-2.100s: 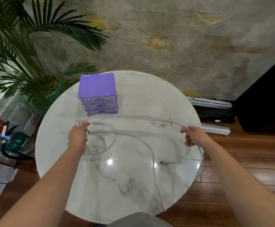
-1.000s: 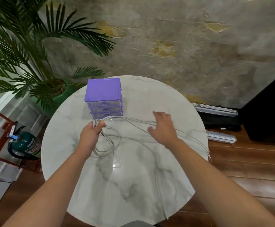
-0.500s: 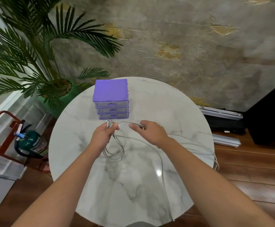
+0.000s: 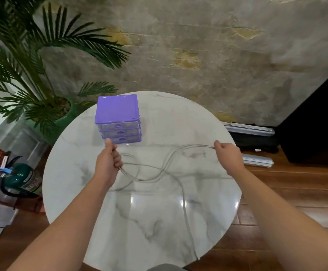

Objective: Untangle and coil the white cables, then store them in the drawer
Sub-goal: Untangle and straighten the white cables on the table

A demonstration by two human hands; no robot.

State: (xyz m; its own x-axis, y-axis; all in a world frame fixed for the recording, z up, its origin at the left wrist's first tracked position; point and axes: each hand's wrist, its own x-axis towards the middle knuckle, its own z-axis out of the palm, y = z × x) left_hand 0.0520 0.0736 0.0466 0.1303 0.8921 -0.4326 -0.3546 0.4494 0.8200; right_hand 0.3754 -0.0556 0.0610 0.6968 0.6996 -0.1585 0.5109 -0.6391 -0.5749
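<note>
White cables [image 4: 165,163]; purple drawer unit [image 4: 118,118]; grey-veined white marble table [image 4: 159,222]; green plant pot [image 4: 69,118]

A round white tabletop [image 4: 143,222] with grey marble veining is seen from above, its glossy surface marked by bright reflections near the middle. A purple drawer unit [image 4: 118,119] of three stacked drawers is set near the far-left edge, all drawers shut. White cables [image 4: 165,171] are spread across the middle of the tabletop in loose curves, partly lifted at both ends; which stretches actually rest on the surface can hardly be judged. One strand is run toward the near-right edge, where its end is seen at, or perhaps just over, the rim.
</note>
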